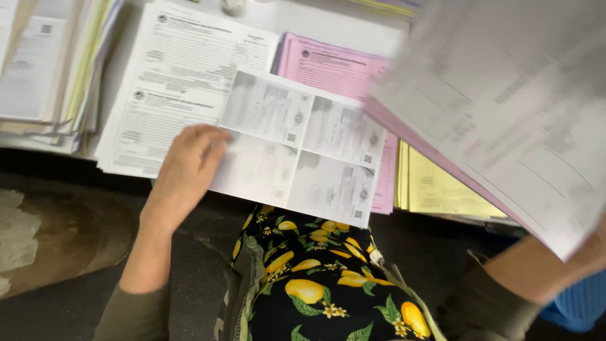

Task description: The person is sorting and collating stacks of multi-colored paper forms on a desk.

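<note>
My left hand point(186, 165) rests flat on the left edge of a white sheet point(303, 148) printed with four photocopied panels, which overhangs the desk's front edge. My right hand point(590, 249) is mostly hidden behind a blurred bundle of white and pink sheets point(505, 107) that it holds up at the right. Only the forearm and a bit of the hand show under the bundle.
A stack of white printed forms point(180, 69) lies at the left, pink forms point(328, 63) behind the sheet, yellow forms point(435, 189) at the right. A tall pile of papers point(50, 69) stands far left. A dark lemon-patterned garment point(315, 284) covers my lap.
</note>
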